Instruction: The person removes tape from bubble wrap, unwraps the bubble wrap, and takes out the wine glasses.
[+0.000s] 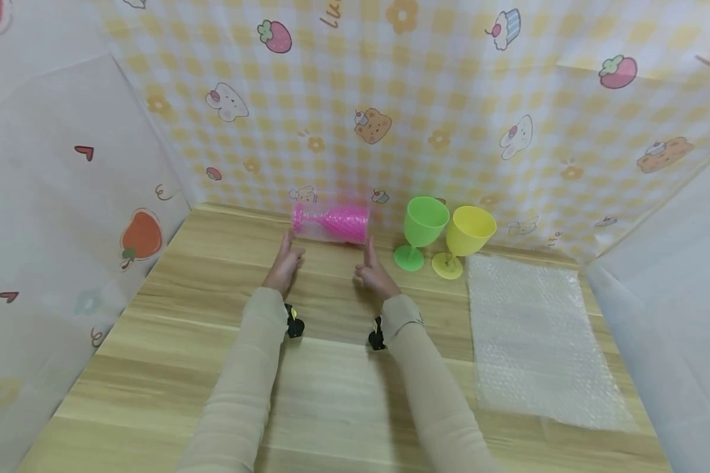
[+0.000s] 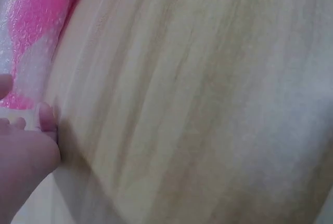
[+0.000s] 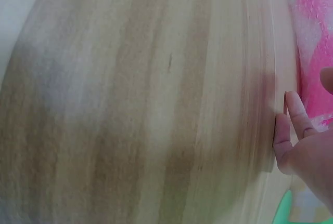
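A pink goblet point(image 1: 346, 222), rolled in clear bubble wrap point(image 2: 36, 57), lies on its side at the back of the table, with its foot to the left and its bowl to the right. My left hand point(image 1: 284, 266) is at the foot end, index finger extended toward the wrap's edge. At the bowl end, my right hand point(image 1: 377, 272) points its extended index finger up beside the wrap. Neither hand curls round the goblet; in the right wrist view the right fingers point(image 3: 297, 114) lie loosely apart, close by the wrapped goblet point(image 3: 317, 63).
Right of the wrapped one, a green goblet point(image 1: 426, 223) and a yellow goblet point(image 1: 470, 231) stand upright. A flat sheet of bubble wrap point(image 1: 532, 341) lies on the right of the wooden table point(image 1: 171, 315). Patterned cloth point(image 1: 343, 85) hangs behind the table.
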`<move>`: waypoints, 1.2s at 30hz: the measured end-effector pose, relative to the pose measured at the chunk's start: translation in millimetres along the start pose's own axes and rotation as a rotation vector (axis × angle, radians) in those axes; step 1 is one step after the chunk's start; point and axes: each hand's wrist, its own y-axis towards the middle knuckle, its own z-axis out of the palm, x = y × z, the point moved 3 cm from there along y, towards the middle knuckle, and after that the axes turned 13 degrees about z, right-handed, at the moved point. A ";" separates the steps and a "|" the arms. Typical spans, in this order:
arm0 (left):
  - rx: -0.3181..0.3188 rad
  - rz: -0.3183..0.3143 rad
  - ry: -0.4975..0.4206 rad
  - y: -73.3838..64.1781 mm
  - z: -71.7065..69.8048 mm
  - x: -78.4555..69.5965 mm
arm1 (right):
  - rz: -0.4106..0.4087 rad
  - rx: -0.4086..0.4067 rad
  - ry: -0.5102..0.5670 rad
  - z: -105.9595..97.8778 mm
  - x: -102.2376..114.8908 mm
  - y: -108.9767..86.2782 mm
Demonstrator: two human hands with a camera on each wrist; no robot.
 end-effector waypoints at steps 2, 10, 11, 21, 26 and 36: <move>0.006 0.006 0.017 1.1 0.7 -1.4 | 0.001 -0.021 -0.033 -0.1 -1.1 2.0; -0.013 0.022 0.076 7.7 -0.8 6.0 | 0.033 0.015 -0.021 -0.5 9.4 -11.2; -0.016 0.028 0.086 8.8 -1.0 8.6 | 0.022 0.024 -0.016 -1.0 11.9 -14.7; 0.008 0.002 0.157 -3.2 -5.4 27.3 | -0.036 0.000 -0.061 -11.1 5.1 -42.1; 0.059 -0.010 0.195 -22.1 -2.6 30.1 | -0.004 -0.010 -0.061 -15.5 -7.8 -57.1; 0.124 -0.031 0.182 -75.6 6.6 36.2 | 0.032 -0.031 -0.104 -17.6 -51.7 -100.7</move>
